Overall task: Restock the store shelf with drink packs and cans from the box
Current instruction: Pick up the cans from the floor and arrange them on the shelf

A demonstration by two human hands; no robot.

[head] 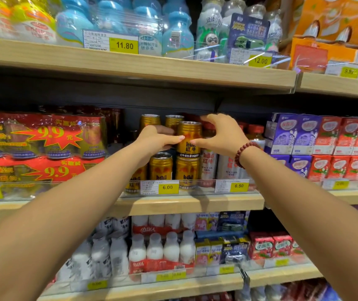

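Note:
A gold Red Bull can [189,135] stands on top of another gold can [187,170] in the front row of the middle shelf [191,204]. My left hand [156,139] holds it from the left and my right hand [219,135] from the right. Both thumbs press on its front, and the fingers curl around behind it. More gold cans [160,167] stand beside it below, and two [151,120] are stacked behind it. The box is not in view.
Red 9.9 multipacks [43,146] fill the shelf to the left. White and red Red Bull bottles [208,166] and purple and red drink cartons [317,144] stand to the right. A clear rail with price tags [167,187] runs along the shelf front. The upper shelf [143,68] hangs overhead, and milk bottles [163,248] sit below.

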